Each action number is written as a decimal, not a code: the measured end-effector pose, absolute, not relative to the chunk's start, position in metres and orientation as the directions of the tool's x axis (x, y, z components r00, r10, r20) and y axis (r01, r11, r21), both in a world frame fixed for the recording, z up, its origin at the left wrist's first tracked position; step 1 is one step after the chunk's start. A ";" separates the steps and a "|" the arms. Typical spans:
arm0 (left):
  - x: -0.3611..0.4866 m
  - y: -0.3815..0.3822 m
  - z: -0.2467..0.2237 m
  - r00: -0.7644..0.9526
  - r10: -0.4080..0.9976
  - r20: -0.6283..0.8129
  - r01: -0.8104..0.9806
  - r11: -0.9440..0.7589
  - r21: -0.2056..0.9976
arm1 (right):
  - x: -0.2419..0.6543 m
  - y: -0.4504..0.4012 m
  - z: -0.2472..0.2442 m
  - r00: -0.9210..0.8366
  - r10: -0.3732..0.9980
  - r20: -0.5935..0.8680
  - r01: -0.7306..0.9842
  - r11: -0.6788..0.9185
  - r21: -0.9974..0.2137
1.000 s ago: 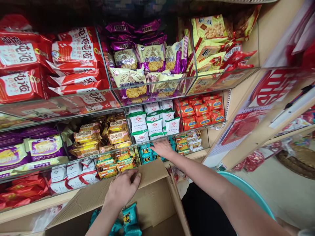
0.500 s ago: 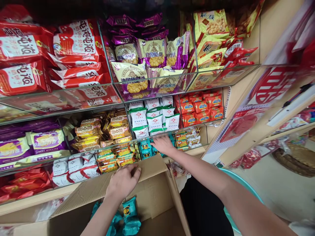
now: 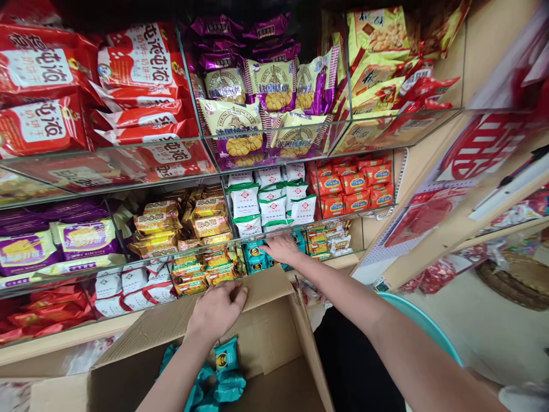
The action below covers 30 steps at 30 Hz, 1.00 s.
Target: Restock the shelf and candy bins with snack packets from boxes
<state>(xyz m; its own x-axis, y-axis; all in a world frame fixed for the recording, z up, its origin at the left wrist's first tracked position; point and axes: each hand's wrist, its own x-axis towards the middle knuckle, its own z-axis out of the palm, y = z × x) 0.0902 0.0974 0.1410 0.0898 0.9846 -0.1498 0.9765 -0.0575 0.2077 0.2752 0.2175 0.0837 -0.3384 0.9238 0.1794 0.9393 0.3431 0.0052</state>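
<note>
My left hand lies over the raised flap of an open cardboard box, its fingers curled around the edge. Inside that box, several teal snack packets lie loose at the bottom, partly behind my left forearm. Farther right, my right hand reaches into a bottom-shelf compartment among teal packets of the same look. Its thumb side points left. The shelf edge and the packets hide most of its fingers, so its grip cannot be made out.
Glass-fronted shelves hold white-and-green packets just above my right hand, orange packets beside them, and yellow-and-green packets to the left. Purple biscuit packs fill the shelf above. A teal basin stands on the floor at right.
The view has shifted slightly, moving the upper shelf contents up and to the right. Both hands stay in nearly the same places, left on the flap and right among the teal packets.
</note>
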 end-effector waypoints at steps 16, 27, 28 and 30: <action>0.090 0.097 0.140 0.086 0.985 -0.147 0.979 -0.056 0.196 | 0.275 0.225 0.087 -0.224 0.962 0.157 0.970 0.236 -0.063; 0.091 0.098 0.141 0.099 0.985 -0.142 0.980 -0.071 0.187 | 0.283 0.212 0.087 -0.342 0.921 0.185 0.938 0.346 0.014; 0.091 0.098 0.141 0.097 0.985 -0.144 0.980 -0.070 0.186 | 0.282 0.215 0.088 -0.318 0.934 0.160 0.947 0.322 0.002; 0.091 0.098 0.141 0.092 0.985 -0.147 0.981 -0.064 0.182 | 0.281 0.223 0.090 -0.292 0.949 0.115 0.955 0.295 -0.009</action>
<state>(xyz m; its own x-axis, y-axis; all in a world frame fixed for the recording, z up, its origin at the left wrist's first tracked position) 0.0914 0.0984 0.1407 0.0915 0.9850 -0.1466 0.9812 -0.0641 0.1818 0.2806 0.2225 0.0895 -0.2925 0.9493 0.1154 0.9553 0.2954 -0.0088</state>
